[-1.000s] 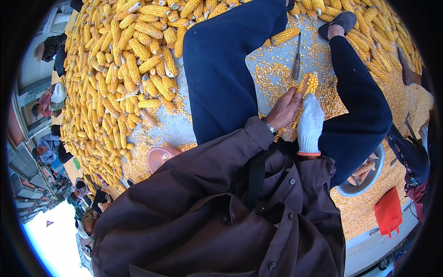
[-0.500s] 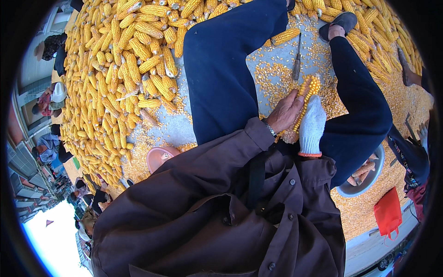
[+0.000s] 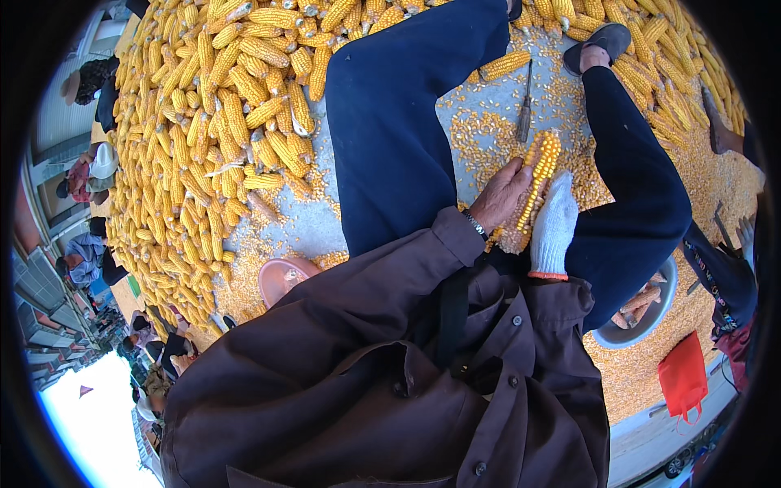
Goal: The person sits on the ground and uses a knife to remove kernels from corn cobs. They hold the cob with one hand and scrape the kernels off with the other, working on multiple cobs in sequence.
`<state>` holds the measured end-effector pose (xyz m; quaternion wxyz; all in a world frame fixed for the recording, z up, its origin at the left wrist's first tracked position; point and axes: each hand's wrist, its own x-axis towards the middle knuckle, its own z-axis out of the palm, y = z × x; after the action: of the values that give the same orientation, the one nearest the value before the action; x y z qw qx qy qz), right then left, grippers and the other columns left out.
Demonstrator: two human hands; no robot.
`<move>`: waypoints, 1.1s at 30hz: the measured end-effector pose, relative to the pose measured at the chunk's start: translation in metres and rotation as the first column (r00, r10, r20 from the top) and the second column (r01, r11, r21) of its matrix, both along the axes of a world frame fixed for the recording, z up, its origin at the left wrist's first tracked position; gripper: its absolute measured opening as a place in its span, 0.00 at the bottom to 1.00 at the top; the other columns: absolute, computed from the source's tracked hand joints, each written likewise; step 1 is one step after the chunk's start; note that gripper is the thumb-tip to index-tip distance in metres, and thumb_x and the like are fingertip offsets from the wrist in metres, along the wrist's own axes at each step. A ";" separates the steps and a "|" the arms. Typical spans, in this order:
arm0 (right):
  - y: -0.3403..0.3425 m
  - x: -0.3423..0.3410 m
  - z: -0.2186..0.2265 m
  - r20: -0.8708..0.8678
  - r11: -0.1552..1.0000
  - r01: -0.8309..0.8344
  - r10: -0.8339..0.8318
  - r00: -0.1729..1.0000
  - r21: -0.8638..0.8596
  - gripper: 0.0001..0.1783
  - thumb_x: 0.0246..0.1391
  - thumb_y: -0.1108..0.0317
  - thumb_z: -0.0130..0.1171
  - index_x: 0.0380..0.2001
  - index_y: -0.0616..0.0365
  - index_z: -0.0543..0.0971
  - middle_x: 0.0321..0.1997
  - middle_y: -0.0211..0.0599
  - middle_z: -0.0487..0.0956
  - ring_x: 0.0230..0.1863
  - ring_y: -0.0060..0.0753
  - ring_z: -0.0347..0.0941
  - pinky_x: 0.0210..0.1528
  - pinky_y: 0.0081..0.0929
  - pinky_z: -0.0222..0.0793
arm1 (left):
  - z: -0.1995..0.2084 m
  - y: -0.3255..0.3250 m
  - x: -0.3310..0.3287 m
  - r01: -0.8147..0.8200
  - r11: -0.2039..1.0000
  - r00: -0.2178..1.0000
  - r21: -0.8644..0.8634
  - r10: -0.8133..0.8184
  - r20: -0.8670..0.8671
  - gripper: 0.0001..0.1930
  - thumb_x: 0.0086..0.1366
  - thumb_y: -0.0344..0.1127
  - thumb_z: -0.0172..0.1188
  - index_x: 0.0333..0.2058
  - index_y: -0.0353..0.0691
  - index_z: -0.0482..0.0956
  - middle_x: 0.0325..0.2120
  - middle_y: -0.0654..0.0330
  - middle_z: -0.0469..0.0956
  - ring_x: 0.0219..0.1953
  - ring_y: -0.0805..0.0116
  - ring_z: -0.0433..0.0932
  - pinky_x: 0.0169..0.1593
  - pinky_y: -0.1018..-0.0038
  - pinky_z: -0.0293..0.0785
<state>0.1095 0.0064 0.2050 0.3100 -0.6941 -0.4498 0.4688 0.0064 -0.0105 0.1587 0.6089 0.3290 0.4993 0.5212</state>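
"Left hand (image 3: 499, 198) is gripping the corn cob (image 3: 535, 189), fingers curled. Which way?"

"It's slanting away from the wearer (image 3: 390, 358), long axis leaning right, far end over the floor (image 3: 503, 96)."

"Right hand (image 3: 554, 224)?"

"It's lying alongside, fingers nearly straight; whether it's gripping, I can't tell."

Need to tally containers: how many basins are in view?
2: a pink basin beside the left sleeve and a grey basin beside the right thigh; others may be hidden.

Corn ear (image 3: 543, 167) in left hand (image 3: 499, 197), tool (image 3: 524, 119) beyond, corn heap (image 3: 195, 154) left, cobs (image 3: 639, 304) in basin (image 3: 662, 306) right.
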 end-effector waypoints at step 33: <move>-0.012 0.010 0.018 0.010 0.944 -0.322 0.324 0.946 -0.067 0.22 0.60 0.58 0.53 0.50 0.63 0.75 0.43 0.47 0.80 0.44 0.36 0.77 0.49 0.29 0.69 | 0.023 0.011 -0.021 -0.153 0.987 0.927 0.056 0.163 -0.337 0.16 0.71 0.43 0.47 0.31 0.34 0.66 0.23 0.65 0.61 0.28 0.78 0.58 0.33 0.75 0.62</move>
<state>0.1198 -0.0056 0.2228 0.2019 -0.6256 -0.5454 0.5200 -0.0148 0.0009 0.1817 0.4647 0.3817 0.6144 0.5108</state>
